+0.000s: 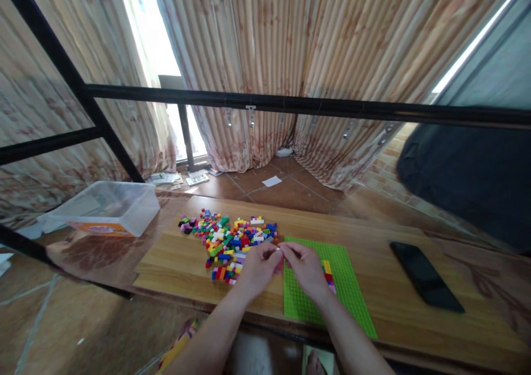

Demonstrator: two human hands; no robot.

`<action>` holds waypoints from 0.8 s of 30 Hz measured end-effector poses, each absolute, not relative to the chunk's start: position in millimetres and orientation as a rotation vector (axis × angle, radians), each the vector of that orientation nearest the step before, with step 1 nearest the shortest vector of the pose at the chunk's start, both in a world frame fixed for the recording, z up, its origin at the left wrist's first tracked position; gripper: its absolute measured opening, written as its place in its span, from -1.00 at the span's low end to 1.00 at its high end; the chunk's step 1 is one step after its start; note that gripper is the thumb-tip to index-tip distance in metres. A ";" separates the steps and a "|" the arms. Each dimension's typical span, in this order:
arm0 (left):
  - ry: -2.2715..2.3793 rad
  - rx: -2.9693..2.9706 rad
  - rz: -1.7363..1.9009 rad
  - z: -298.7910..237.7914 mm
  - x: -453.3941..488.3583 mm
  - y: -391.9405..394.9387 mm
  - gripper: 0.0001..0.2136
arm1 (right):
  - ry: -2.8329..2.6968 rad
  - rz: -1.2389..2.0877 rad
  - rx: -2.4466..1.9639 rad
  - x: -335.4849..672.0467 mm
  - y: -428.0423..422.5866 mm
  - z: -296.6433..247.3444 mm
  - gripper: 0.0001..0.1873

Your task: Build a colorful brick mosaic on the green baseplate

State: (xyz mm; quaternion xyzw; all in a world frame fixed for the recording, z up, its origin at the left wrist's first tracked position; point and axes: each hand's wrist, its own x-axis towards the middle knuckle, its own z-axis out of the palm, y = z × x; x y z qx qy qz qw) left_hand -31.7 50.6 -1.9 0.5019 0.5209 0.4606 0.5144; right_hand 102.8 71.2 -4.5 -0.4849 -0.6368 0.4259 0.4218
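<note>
My left hand (258, 263) and my right hand (306, 265) meet fingertip to fingertip above the left edge of a green studded baseplate (348, 286). Both are closed in a pinch. Something small and pale shows between the fingertips, but its kind cannot be made out. On the baseplate, partly hidden behind my right hand, sit joined toy bricks (328, 274) in yellow, red, blue and pink. A heap of loose, many-coloured toy bricks (234, 242) spreads over the table just left of my left hand. Something pink lies below the fingers, mostly covered.
The bricks and baseplate lie on a wooden tabletop (381, 286). A black phone (427, 275) rests on its right side. A clear plastic bin (112, 206) with an orange label stands at the left. A black metal rail (290, 103) crosses beyond the table, before long curtains (265, 43).
</note>
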 end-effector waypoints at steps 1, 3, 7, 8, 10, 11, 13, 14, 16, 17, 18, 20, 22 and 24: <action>1.249 1.170 1.104 -1.3 -30.0 51.7 -0.75 | -1.600 1.072 -1.230 103.1 72.0 -5.1 -0.62; 1.242 1.086 1.104 -0.2 -26.4 53.4 -0.77 | -1.588 1.073 -1.255 103.6 73.2 -6.1 -0.61; 1.215 0.921 1.147 -0.4 -21.4 53.8 -0.78 | -1.562 1.028 -1.286 102.6 74.1 -8.4 -0.62; 1.208 0.893 1.160 -0.9 -20.7 53.4 -0.78 | -1.555 1.015 -1.289 101.9 74.1 -9.1 -0.62; 1.194 0.852 1.189 -2.1 -19.8 52.6 -0.77 | -1.533 1.000 -1.292 99.9 73.9 -10.7 -0.61; 1.187 0.836 1.204 -2.6 -19.3 52.2 -0.76 | -1.519 0.997 -1.296 98.9 73.8 -11.4 -0.60; 1.172 0.802 1.234 -3.4 -18.3 51.2 -0.74 | -1.498 0.981 -1.318 96.9 73.2 -12.1 -0.58; 1.165 0.782 1.246 -3.7 -17.6 50.6 -0.73 | -1.494 0.963 -1.332 96.0 72.8 -12.0 -0.58; 1.160 0.742 1.268 -4.0 -15.9 49.4 -0.72 | -1.501 0.923 -1.348 94.4 71.7 -11.2 -0.59; 1.161 0.721 1.278 -4.3 -15.0 48.8 -0.72 | -1.508 0.910 -1.347 93.8 71.1 -10.8 -0.60; 1.162 0.701 1.285 -4.6 -14.0 48.3 -0.73 | -1.511 0.904 -1.345 93.3 70.5 -10.7 -0.61; 1.164 0.675 1.296 -5.6 -12.5 48.1 -0.75 | -1.500 0.911 -1.344 92.7 69.7 -11.3 -0.62; 1.176 0.686 1.293 -6.8 -12.4 49.3 -0.77 | -1.472 0.940 -1.342 92.5 69.5 -12.9 -0.61; 1.238 0.778 1.275 -7.5 -14.1 51.4 -0.77 | -1.438 0.991 -1.333 92.6 69.4 -14.3 -0.58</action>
